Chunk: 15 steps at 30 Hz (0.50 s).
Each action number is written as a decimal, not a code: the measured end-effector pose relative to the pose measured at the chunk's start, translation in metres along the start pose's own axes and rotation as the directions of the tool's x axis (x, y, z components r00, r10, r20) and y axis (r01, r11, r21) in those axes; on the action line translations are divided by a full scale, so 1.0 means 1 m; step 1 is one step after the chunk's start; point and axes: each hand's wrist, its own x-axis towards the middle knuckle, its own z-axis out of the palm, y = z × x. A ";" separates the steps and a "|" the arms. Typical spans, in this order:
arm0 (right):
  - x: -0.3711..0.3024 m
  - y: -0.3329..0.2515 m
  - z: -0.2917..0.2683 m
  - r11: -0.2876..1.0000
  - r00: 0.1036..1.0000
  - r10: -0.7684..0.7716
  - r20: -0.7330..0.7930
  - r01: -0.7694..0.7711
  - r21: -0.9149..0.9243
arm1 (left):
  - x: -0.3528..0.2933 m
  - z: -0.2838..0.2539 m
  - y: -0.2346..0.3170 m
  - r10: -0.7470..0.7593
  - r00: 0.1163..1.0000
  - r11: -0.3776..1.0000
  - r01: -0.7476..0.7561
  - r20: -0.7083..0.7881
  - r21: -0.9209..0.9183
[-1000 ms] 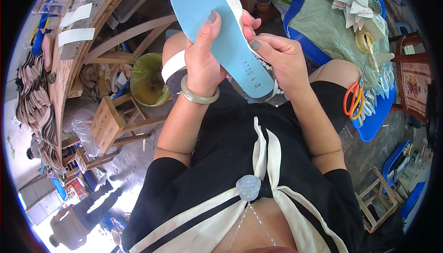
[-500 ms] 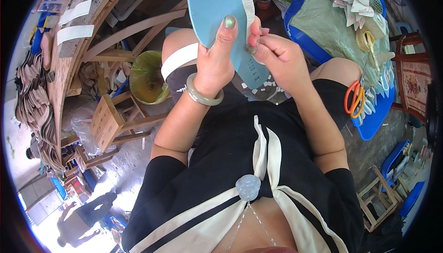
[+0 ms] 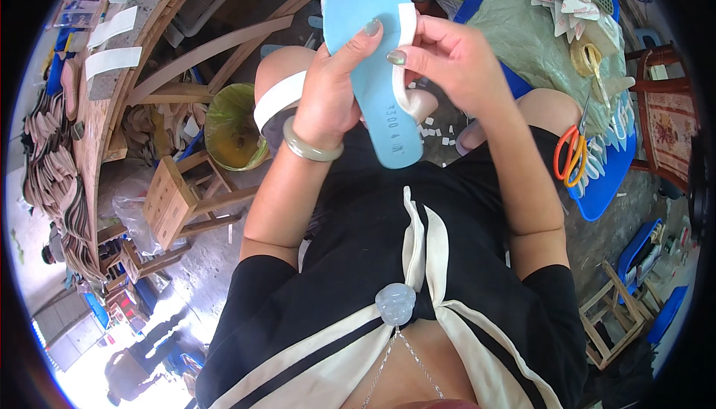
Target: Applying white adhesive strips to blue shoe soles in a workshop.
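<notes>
A light blue shoe insole is in front of me, its narrow heel end pointing toward my lap. My left hand grips it from the left side, thumb pressed flat on the face and fingers behind. Along the insole's right edge runs a white strip. My right hand pinches this strip at the edge between thumb and fingers, its lower part hanging beside the heel. Another white strip lies across my left thigh.
On the left, white strips rest along a worktop edge above a green-lined bin and a wooden stool. To the right are orange-handled scissors, a tape roll and a blue tray with several blue pieces.
The insole has shifted toward me, showing more of its heel. My right hand has opened its grip wider and turned along the edge, and the white strip now follows more of that edge.
</notes>
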 end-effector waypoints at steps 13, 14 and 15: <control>0.022 0.003 -0.011 0.988 0.974 -0.128 -0.185 0.142 0.061 | -0.017 -0.018 -0.001 -0.167 0.956 0.866 0.258 0.240 -0.429; 0.024 0.002 -0.006 0.990 0.980 -0.122 -0.154 0.110 -0.088 | -0.019 -0.023 -0.012 -0.133 0.973 0.968 0.169 0.191 -0.188; 0.024 0.001 -0.003 0.969 0.986 -0.110 -0.121 0.079 -0.236 | -0.017 -0.021 -0.020 -0.085 0.985 0.995 0.075 0.150 0.071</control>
